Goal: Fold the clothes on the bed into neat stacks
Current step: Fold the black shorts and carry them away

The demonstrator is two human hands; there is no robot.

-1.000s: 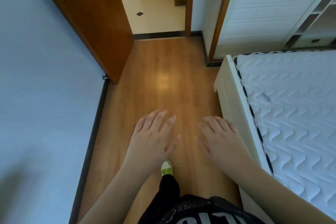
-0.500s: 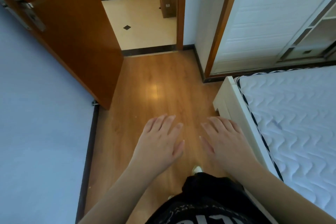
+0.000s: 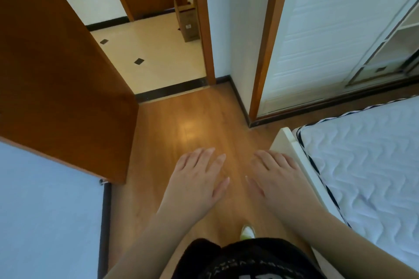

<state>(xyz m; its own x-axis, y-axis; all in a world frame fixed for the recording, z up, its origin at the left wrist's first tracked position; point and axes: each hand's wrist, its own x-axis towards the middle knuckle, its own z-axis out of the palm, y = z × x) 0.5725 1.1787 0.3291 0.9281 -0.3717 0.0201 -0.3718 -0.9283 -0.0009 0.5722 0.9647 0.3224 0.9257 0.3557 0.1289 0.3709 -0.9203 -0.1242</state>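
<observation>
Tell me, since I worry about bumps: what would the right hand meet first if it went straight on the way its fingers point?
Probably nothing soon: the right hand points over bare wooden floor toward the doorway; depth is unclear.

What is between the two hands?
Only bare wooden floor shows between the left hand and right hand in the head view; both are open and hold nothing.

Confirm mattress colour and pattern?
White mattress, quilted in wavy stitched lines, with black-and-white edge piping. The head view, the only one, shows it at right.
</observation>
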